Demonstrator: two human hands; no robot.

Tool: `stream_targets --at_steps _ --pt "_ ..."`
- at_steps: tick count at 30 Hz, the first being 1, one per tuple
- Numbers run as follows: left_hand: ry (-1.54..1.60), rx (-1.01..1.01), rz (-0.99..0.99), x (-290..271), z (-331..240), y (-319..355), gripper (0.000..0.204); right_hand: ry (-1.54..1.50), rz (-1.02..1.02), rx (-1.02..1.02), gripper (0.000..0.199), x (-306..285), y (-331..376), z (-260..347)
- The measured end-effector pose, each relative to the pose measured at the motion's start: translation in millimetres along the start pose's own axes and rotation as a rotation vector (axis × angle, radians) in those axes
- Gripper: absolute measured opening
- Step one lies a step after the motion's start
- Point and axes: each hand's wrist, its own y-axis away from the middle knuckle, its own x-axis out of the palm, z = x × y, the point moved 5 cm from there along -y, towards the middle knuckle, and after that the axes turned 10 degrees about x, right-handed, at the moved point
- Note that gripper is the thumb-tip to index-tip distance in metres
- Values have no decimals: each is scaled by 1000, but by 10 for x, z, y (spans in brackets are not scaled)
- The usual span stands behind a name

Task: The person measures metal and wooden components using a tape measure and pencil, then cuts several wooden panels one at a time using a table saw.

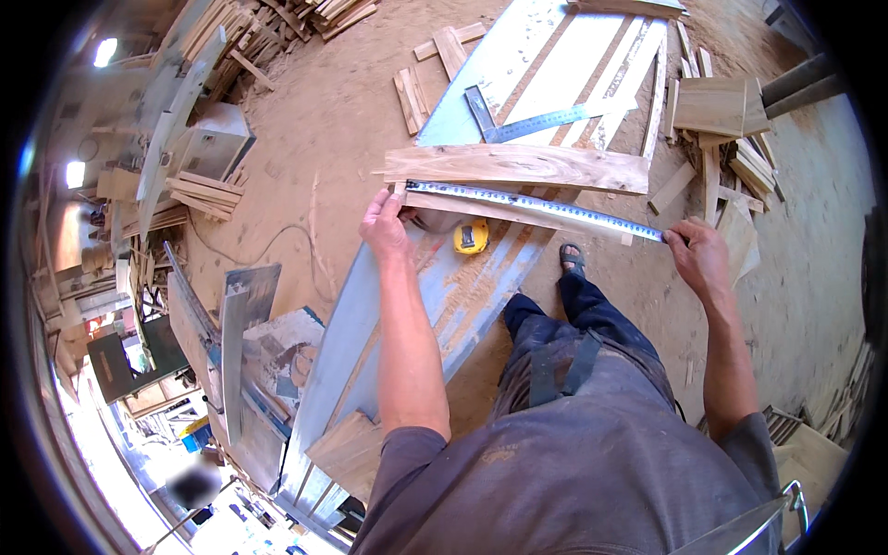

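A long silver steel ruler [536,203] with printed marks lies along a narrow wooden strip [518,214]. My right hand [700,256] pinches its right end. At the left end, my left hand [387,224] is closed around the end of the wooden strip, its fingertips partly hidden. Just beyond the ruler, a wider wooden board [518,168] with visible grain lies across the bench. On the bench below the strip rests a yellow and black tape measure [471,237]. A try square [532,123] with a dark stock and silver blade lies past the wider board.
The long pale workbench [356,324] runs diagonally beneath, dusted with sawdust. Wood offcuts [435,74] lie on the floor at the far side, and more stacked pieces [731,139] stand on the right. Machinery and panels [250,314] are on the left.
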Motion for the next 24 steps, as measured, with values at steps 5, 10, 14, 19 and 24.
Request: stream_targets --at_steps 5,10,14,19,24 --pt "-157 59 65 29 -106 14 44 21 -73 -81 12 41 94 -82" --pt "-183 -5 -59 -61 -34 -24 51 24 -202 -142 12 175 72 -177" --pt "-174 -51 -79 -50 -49 -20 53 -7 -250 -159 11 252 70 -214" --pt "-165 -61 -82 -148 33 -119 54 7 -282 -186 10 324 49 -219" --pt "-169 -78 -71 -156 44 -98 57 -11 -315 -215 9 336 42 -268"
